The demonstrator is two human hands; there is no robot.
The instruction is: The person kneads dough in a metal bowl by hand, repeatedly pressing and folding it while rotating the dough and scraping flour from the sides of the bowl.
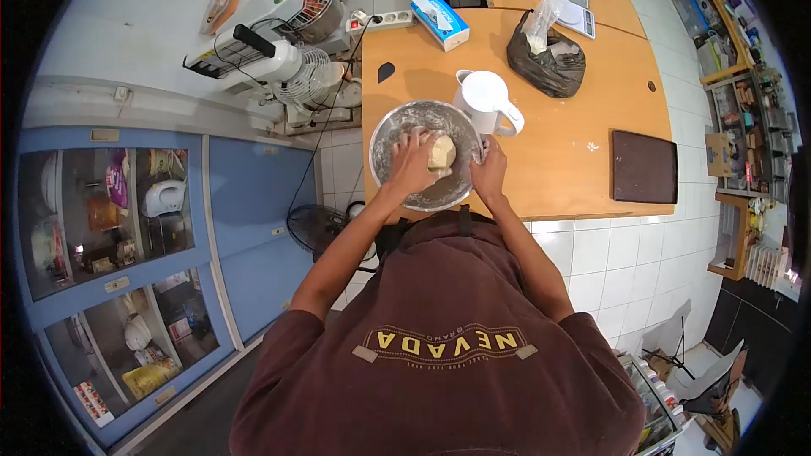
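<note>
A pale ball of dough lies inside a metal mixing bowl whose inner wall is smeared with flour. My left hand is in the bowl, its fingers curled over the left side of the dough. At the bowl's right rim, my right hand is closed on the edge. Just beyond that hand stands a white pitcher with its handle turned toward the right. The underside of the dough and my left fingertips are partly hidden.
On the wooden table are a black plastic bag, a kitchen scale, a tissue pack and a dark tray. Mixers stand left of it, with a cable hanging down. A black fan sits low beside the blue cabinet.
</note>
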